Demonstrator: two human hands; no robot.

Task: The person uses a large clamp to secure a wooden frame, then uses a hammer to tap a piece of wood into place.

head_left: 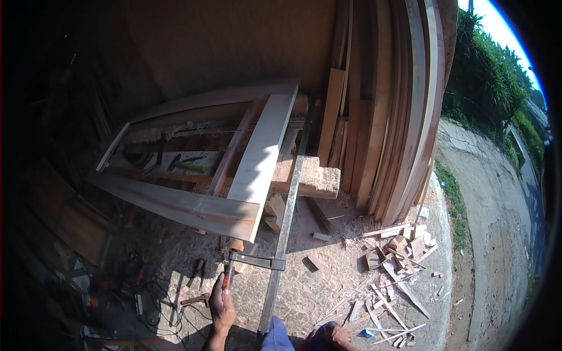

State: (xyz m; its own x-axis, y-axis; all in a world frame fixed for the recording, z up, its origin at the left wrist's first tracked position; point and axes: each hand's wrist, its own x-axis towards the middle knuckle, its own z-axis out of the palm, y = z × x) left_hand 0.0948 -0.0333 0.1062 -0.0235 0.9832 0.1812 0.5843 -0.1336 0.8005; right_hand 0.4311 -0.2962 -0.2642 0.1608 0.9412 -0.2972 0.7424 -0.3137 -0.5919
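My left hand is closed round the wooden handle of a long bar clamp. The clamp's sliding jaw sits on its steel bar, which runs up along the right end of a wooden frame. A small wood block lies between the screw end and the frame's near rail. The frame has a wide pale board near its right end and a narrower crosspiece. My right hand does not show plainly; a brownish shape at the lower edge is unclear.
Thick timber supports the frame. A green-handled tool lies inside it. Tall planks lean at the right. Wood offcuts and shavings litter the floor. Cables and a hammer lie left of my hand.
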